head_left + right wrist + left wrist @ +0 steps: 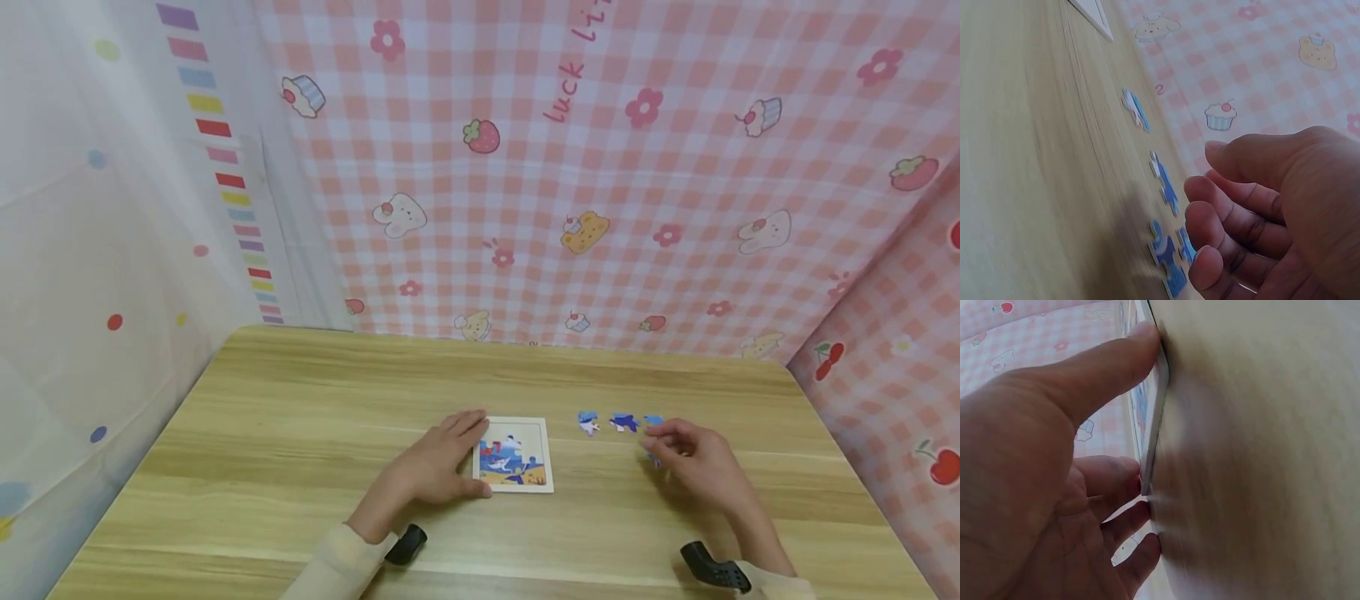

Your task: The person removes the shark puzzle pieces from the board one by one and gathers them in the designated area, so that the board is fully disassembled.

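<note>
A square puzzle board [550, 454] with a pale rim lies on the wooden table, partly filled with a picture in blue and sandy tones. My left hand [438, 462] holds its left side, the thumb on the near corner and the fingers at the far corner. In the left wrist view, the thumb lies over the rim [1159, 394]. Off to the right, my right hand [693, 462] hovers just above loose blue jigsaw pieces, its fingers loosely bent. The right wrist view shows nothing between thumb and fingers; a jigsaw piece [1168, 256] lies below them.
Two more jigsaw pieces, a pink-and-blue one [588, 422] and a dark blue one [624, 422], lie between the board and my right hand. A checked pink cloth [525, 183] hangs behind the table [300, 400]. Black wrist cameras [407, 545] sit on both wrists.
</note>
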Available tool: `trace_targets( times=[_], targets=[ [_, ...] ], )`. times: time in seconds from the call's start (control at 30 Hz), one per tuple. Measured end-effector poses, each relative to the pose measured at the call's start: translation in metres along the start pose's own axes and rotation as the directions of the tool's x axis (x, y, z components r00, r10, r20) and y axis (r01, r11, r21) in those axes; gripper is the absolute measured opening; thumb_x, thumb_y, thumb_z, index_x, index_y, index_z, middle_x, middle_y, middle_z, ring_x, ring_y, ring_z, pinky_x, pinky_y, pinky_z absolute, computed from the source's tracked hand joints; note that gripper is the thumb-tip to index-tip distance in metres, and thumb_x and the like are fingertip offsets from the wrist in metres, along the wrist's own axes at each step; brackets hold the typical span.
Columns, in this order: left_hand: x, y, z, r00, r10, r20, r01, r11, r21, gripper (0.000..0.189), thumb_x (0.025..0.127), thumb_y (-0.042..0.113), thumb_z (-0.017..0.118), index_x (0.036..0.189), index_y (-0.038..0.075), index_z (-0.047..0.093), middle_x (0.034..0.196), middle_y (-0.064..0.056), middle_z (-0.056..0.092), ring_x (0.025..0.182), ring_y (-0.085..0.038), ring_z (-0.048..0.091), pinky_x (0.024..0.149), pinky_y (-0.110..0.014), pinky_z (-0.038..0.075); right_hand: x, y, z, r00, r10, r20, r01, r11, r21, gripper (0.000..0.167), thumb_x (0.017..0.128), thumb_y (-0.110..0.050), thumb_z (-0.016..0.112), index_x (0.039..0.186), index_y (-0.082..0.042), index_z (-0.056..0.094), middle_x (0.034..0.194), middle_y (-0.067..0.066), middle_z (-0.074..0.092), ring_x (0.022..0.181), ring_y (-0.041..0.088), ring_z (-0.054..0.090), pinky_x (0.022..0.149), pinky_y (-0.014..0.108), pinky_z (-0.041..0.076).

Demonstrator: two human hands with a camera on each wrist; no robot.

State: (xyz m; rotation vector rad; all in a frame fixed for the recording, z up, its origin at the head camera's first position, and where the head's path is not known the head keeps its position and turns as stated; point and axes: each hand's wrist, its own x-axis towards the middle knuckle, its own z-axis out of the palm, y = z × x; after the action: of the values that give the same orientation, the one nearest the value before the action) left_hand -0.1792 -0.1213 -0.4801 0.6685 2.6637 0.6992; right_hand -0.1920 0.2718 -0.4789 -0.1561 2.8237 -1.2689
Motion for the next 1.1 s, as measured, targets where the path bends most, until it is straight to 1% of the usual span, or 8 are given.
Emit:
trace_targets(
  times=[0.17,0.3,0.4,0.53,0.7,0.87,1.03,1.1],
  targets=[
    [0.001,0.001,0.002,1.000,-0.005,-0.015,0.005,1.000,-0.003,0.094,0.088,0.047,0.078,0.160,0.006,0.033,0.171,-0.008,0.024,0.159,-0.032,0.020,0.128,-0.057,0.022,-0.002,-0.004,0.006,0.999,-0.031,0.015,0.031,0.999,0.031,0.023,0.097,-0.019,0.072,0.114,-0.003,0.071,0.089,0.009,0.074,0.070,0.012,0.066,0.056,0.026,0.054],
    [0.003,0.000,0.003,0.999,-0.007,-0.032,0.006,1.000,-0.008,0.094,0.086,0.047,0.080,0.159,0.006,0.036,0.170,-0.007,0.027,0.158,-0.031,0.023,0.127,-0.057,0.024,-0.002,-0.009,0.013,0.998,-0.045,0.035,0.043,0.998,0.044,0.022,0.096,-0.013,0.070,0.115,-0.003,0.070,0.088,0.009,0.073,0.067,0.012,0.065,0.053,0.026,0.053],
    [0.004,0.000,0.004,0.999,-0.008,-0.041,0.007,1.000,-0.006,0.094,0.085,0.047,0.081,0.159,0.006,0.037,0.170,-0.007,0.028,0.158,-0.030,0.025,0.127,-0.056,0.024,-0.001,-0.014,0.021,0.997,-0.056,0.047,0.053,0.997,0.059,0.023,0.096,-0.012,0.071,0.117,-0.003,0.069,0.087,0.008,0.073,0.064,0.012,0.063,0.051,0.026,0.052],
    [0.004,-0.001,0.003,0.999,-0.017,-0.047,0.017,1.000,0.000,0.095,0.085,0.048,0.081,0.158,0.007,0.038,0.169,-0.006,0.029,0.157,-0.030,0.026,0.127,-0.055,0.025,0.001,-0.023,0.035,0.995,-0.082,0.058,0.077,0.994,0.079,0.028,0.095,-0.015,0.074,0.119,-0.002,0.067,0.086,0.007,0.071,0.064,0.011,0.062,0.052,0.024,0.052],
    [0.005,-0.001,0.003,0.998,-0.013,-0.053,0.013,1.000,0.014,0.095,0.085,0.048,0.081,0.158,0.007,0.038,0.169,-0.006,0.029,0.157,-0.030,0.026,0.127,-0.056,0.025,0.001,-0.033,0.052,0.992,-0.103,0.076,0.096,0.992,0.085,0.027,0.094,-0.011,0.075,0.119,-0.004,0.067,0.086,0.006,0.070,0.065,0.009,0.062,0.055,0.023,0.053],
    [0.005,-0.001,0.002,0.999,-0.011,-0.050,0.011,1.000,0.002,0.094,0.085,0.047,0.081,0.158,0.007,0.038,0.169,-0.006,0.029,0.157,-0.031,0.025,0.127,-0.055,0.025,0.003,-0.043,0.067,0.989,-0.097,0.108,0.090,0.994,0.061,0.026,0.094,-0.011,0.074,0.119,-0.007,0.067,0.088,0.003,0.069,0.069,0.009,0.062,0.057,0.022,0.053],
    [0.005,-0.001,0.003,0.998,-0.020,-0.051,0.020,1.000,-0.013,0.095,0.084,0.047,0.083,0.158,0.008,0.039,0.169,-0.005,0.029,0.157,-0.031,0.025,0.128,-0.055,0.024,0.007,-0.054,0.081,0.982,-0.133,0.133,0.128,0.991,0.043,0.024,0.094,-0.009,0.073,0.118,-0.008,0.068,0.087,0.000,0.068,0.074,0.009,0.060,0.064,0.020,0.053],
    [0.005,-0.002,0.004,0.998,-0.023,-0.055,0.022,1.000,-0.014,0.095,0.083,0.047,0.083,0.158,0.008,0.039,0.169,-0.005,0.030,0.157,-0.030,0.025,0.127,-0.056,0.024,0.008,-0.058,0.086,0.978,-0.150,0.143,0.145,0.989,0.042,0.024,0.094,-0.009,0.073,0.118,-0.008,0.068,0.087,-0.001,0.068,0.075,0.009,0.060,0.065,0.020,0.053]
  ],
)
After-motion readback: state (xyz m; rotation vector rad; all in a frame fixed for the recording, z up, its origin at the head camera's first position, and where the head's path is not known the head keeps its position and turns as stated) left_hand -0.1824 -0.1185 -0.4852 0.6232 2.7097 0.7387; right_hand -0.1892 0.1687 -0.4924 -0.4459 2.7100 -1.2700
